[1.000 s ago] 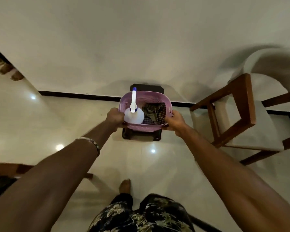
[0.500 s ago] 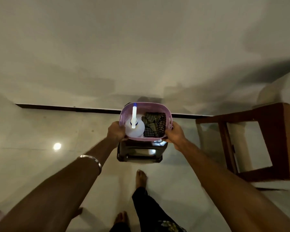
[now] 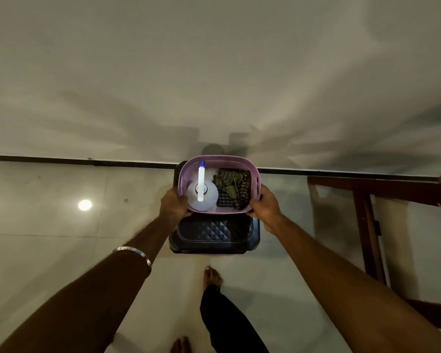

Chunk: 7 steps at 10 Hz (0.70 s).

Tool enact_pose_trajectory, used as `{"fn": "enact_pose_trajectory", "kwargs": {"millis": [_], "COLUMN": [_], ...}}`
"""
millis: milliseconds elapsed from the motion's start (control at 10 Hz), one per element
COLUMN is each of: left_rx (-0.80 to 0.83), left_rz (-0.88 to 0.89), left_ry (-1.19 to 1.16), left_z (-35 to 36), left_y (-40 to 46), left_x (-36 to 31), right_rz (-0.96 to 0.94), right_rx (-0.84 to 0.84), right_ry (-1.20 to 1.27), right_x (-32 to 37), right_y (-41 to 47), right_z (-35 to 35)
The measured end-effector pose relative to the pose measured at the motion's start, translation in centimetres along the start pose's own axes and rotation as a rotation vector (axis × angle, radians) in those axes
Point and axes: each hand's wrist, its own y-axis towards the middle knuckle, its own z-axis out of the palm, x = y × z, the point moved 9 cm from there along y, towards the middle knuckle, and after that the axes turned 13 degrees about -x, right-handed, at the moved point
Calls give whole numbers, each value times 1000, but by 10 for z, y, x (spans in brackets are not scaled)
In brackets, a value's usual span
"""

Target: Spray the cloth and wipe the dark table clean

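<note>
The cloth (image 3: 231,191) is tucked in the right half of a pink basket (image 3: 255,174), at 12 o'clock from the person. A white spray bottle (image 3: 202,196) with a blue tip is stood in the left half, just beside the cloth. The basket is held over the small dark desk (image 3: 214,234). Its 9 o'clock side is gripped by the left hand (image 3: 175,205), and its 3 o'clock side by the right hand (image 3: 265,206). A bracelet (image 3: 134,252) is worn on the left wrist. A bare foot (image 3: 212,276) is seen on the floor (image 3: 49,225).

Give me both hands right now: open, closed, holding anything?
Left hand: closed on the left rim of the pink basket.
Right hand: closed on the basket's right rim, over the dark table.
</note>
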Motion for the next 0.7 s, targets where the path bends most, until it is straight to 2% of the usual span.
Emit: {"fn": "enact_pose_trajectory", "kwargs": {"millis": [200,500,600,700], "left_rx": [-7,-1,16,-18], "left_rz": [-4,-20,-1,38], "left_ry": [34,-58,-69,-29], "left_z": [12,14,11,-2], "left_y": [10,4,-7,-21], "left_x": [9,17,18,17], "right_rz": [31,35,-38,-74], "right_rx": [25,48,-7,-59], "right_ry": [30,0,-92,-74], "right_x": [-11,-16,-14,-7], "right_y": [12,13,5,-13], "right_z": [4,5,-5,-17]}}
